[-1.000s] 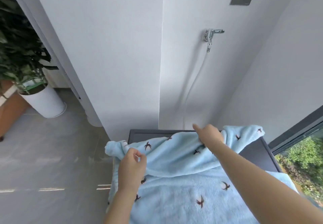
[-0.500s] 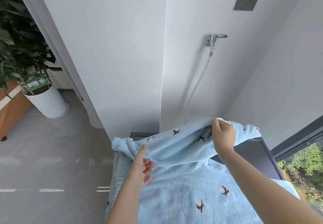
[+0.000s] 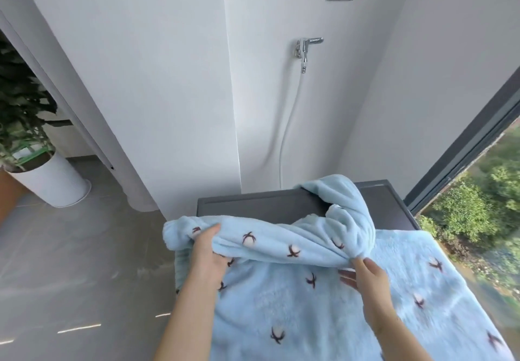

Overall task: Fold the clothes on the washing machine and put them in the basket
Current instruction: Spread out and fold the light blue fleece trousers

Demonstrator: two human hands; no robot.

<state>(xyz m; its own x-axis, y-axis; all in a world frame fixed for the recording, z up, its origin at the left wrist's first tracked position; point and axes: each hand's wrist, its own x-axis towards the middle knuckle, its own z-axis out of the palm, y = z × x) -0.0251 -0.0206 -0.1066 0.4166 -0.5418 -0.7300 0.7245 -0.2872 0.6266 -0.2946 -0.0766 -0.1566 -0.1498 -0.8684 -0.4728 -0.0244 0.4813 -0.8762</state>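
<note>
A light blue fleece garment (image 3: 295, 298) with small dark bird-like marks lies spread over the dark grey washing machine (image 3: 253, 204). Its far edge is rolled over toward me into a thick fold (image 3: 275, 244). My left hand (image 3: 208, 256) grips the left end of that fold, thumb on top. At the fold's right end my right hand (image 3: 363, 275) pinches the bunched cloth. No basket is in view.
A white wall with a tap (image 3: 305, 48) and hose (image 3: 287, 135) stands behind the machine. A window frame (image 3: 461, 141) with greenery outside runs along the right. A potted plant in a white pot (image 3: 53, 183) stands on the grey tiled floor (image 3: 70, 262) at left.
Both hands have pulled the garment's far edge toward me, folding it over the spread part. The right hand came down and nearer, and more of the machine's back now shows.
</note>
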